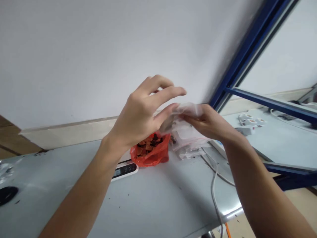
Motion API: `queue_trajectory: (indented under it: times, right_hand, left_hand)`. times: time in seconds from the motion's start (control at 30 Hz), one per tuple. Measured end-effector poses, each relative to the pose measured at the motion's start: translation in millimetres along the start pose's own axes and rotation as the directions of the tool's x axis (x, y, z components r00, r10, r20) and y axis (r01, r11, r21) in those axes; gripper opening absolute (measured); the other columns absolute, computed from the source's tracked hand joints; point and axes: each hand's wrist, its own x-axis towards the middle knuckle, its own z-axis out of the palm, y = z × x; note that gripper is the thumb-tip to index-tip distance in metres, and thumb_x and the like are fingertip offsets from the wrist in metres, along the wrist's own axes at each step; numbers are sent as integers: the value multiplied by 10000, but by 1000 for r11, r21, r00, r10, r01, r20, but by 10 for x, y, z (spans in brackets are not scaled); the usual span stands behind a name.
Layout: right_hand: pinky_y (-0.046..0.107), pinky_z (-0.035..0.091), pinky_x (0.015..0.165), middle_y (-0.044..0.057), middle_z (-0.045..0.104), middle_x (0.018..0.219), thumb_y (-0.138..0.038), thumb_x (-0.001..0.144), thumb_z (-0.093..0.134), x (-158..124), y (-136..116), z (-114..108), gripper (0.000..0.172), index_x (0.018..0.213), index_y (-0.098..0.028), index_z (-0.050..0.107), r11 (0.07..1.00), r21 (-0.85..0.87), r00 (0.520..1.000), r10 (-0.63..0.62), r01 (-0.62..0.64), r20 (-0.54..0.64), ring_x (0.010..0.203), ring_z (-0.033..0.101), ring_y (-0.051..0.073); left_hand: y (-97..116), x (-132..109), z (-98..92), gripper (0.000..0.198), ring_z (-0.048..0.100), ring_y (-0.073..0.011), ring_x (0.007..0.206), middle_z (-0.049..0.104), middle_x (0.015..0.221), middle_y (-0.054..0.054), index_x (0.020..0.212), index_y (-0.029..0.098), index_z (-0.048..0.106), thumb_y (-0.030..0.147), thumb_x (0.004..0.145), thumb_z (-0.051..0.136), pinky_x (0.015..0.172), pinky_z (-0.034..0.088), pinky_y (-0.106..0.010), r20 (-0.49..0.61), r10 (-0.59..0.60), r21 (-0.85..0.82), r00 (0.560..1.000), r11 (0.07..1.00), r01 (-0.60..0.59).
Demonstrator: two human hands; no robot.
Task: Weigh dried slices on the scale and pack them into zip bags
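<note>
Both hands are raised over the grey table point(158, 198) and hold one small clear plastic bag point(184, 125) between them. My left hand point(146, 109) pinches the bag's top edge with thumb and lower fingers, its upper fingers lifted. My right hand point(210, 124) grips the same edge from the right, fingers closed on the film. Below the hands an open red plastic bag point(151, 153) filled with brown and dark dried pieces rests on a white digital scale point(125, 170).
More clear zip bags point(193, 148) lie in a stack behind the red bag. A white cable point(214, 188) runs off the table's front edge. A blue metal frame point(250, 49) rises at right, with white sockets point(250, 122) on a second table. A black round hole point(7, 194) sits at far left.
</note>
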Motion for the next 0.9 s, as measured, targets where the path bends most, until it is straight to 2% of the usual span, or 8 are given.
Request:
queue_trajectory:
  times: [0.07, 0.13, 0.3, 0.4, 0.53, 0.63, 0.8, 0.9]
  right_hand:
    - [520, 580, 985, 51, 821, 1084, -266, 1009, 502, -134, 204, -94, 358, 1225, -259, 787, 986, -167, 971, -21, -20, -239, 1126, 740, 321]
    - [602, 464, 1145, 83, 736, 1366, -220, 988, 519, -279, 439, -125, 426, 1357, -269, 726, 940, -342, 953, -87, -18, -290, 1351, 623, 345]
    - [716, 261, 1232, 144, 419, 1670, -634, 878, 687, -552, 857, -24, 727, 1495, -260, 604, 891, -447, 974, 163, -77, 157, 1569, 322, 414]
    - [720, 212, 1246, 125, 392, 1688, -736, 895, 603, -564, 790, -42, 759, 1507, -287, 590, 920, -368, 972, 195, -135, 133, 1588, 279, 406]
    - [633, 427, 1155, 151, 678, 1446, -599, 967, 578, -358, 388, -46, 516, 1290, -236, 751, 951, -298, 996, 65, -78, -54, 1412, 554, 385]
    - [442, 574, 863, 110, 813, 1087, -401, 995, 553, -114, 81, 184, 307, 1039, -225, 801, 971, -239, 999, 6, 1, 31, 975, 741, 281]
    - [290, 404, 515, 13, 656, 572, -206, 852, 636, 243, 54, 911, 275, 580, -239, 621, 954, -297, 931, 74, 39, 358, 504, 538, 133]
    - [274, 332, 385, -36, 559, 455, -241, 625, 857, 383, 238, 1273, 283, 552, -270, 585, 964, -267, 932, 82, 17, 354, 361, 414, 103]
  left_hand:
    - [-58, -83, 86, 254, 684, -243, 1071, 740, 1117, -39, 1116, 270, 751, 305, 1009, 523, 976, 543, -394, 57, -24, -16, 998, 1000, 25]
    - [-152, -215, 181, 271, 694, -231, 1000, 753, 1077, -59, 1068, 231, 757, 285, 1004, 499, 938, 555, -368, 228, -35, -33, 973, 999, 44]
    - [-337, -518, 379, 327, 685, -250, 941, 763, 1023, -86, 925, 210, 763, 289, 1004, 455, 864, 553, -388, 476, -140, 33, 868, 989, 142]
    - [-386, -629, 380, 357, 687, -247, 927, 764, 1000, -84, 912, 212, 751, 317, 1010, 424, 857, 549, -383, 471, -172, 17, 865, 982, 186]
    - [-493, -781, 243, 358, 698, -248, 918, 771, 980, -79, 921, 221, 749, 374, 995, 434, 847, 548, -373, 417, -251, 26, 874, 964, 265]
    - [-617, -941, 73, 386, 711, -265, 921, 787, 1013, -94, 966, 216, 762, 419, 975, 434, 830, 550, -383, 424, -308, 57, 852, 948, 314]
    - [-821, -1254, -286, 370, 723, -243, 807, 801, 902, -51, 845, 243, 730, 459, 953, 449, 712, 525, -335, 486, -443, 151, 754, 892, 427]
    - [-901, -1415, -473, 372, 724, -252, 807, 795, 876, -48, 803, 246, 707, 485, 938, 456, 675, 509, -324, 511, -510, 198, 692, 853, 482]
